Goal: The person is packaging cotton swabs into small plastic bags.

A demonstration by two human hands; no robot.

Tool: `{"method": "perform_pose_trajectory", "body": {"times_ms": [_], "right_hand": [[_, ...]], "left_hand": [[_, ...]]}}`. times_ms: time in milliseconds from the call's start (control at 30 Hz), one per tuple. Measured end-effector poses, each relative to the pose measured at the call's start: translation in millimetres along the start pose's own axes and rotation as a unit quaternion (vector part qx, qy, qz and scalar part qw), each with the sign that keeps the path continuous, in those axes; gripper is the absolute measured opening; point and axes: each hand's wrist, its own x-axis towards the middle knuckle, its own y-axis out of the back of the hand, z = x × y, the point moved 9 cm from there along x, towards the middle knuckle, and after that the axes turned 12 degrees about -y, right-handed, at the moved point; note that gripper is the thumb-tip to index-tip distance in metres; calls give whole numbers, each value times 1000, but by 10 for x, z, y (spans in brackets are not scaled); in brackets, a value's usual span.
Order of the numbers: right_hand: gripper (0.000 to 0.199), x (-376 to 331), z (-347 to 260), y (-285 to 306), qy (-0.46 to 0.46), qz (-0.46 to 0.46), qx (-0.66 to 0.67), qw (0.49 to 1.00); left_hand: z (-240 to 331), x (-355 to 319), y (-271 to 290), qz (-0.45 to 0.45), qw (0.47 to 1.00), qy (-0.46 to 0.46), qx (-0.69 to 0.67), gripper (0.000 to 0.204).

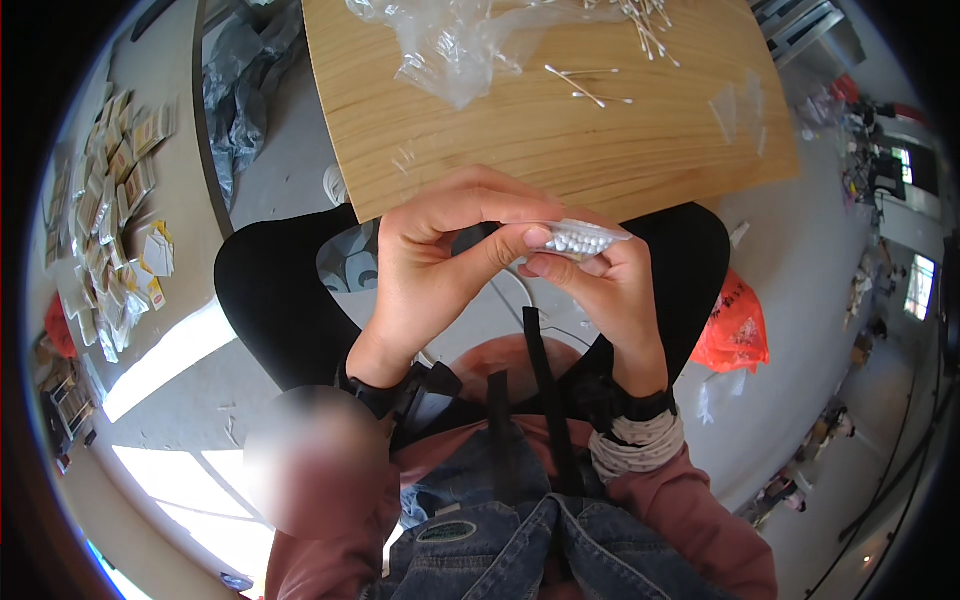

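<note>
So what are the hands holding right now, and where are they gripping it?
Both hands hold a small clear bag of cotton swabs. The left hand pinches its near edge with thumb and fingers; the right hand supports it from below.

A wooden tabletop [560, 140] fills the far middle, carrying a crumpled clear plastic sheet [450, 45] at its far left part, loose cotton swabs [590, 88] scattered to the right of the sheet, and a few small empty clear bags [740, 105] near its right edge. On the floor to the far left lies a spread of small flat packets [110, 200], with a grey plastic bag [232, 100] between them and the tabletop. An orange-red plastic bag [735, 325] lies on the floor to the right.
</note>
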Motion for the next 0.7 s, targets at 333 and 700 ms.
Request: {"method": "perform_pose_trajectory", "body": {"times_ms": [333,700], "right_hand": [[37,-48,-329,77,140,58,-181,972],[25,21,-282,196,69,123,-82,987]], "left_hand": [[233,36,-100,-74,990,-86,86,21],[-4,19,-50,-34,956,-103,273,17]]}}
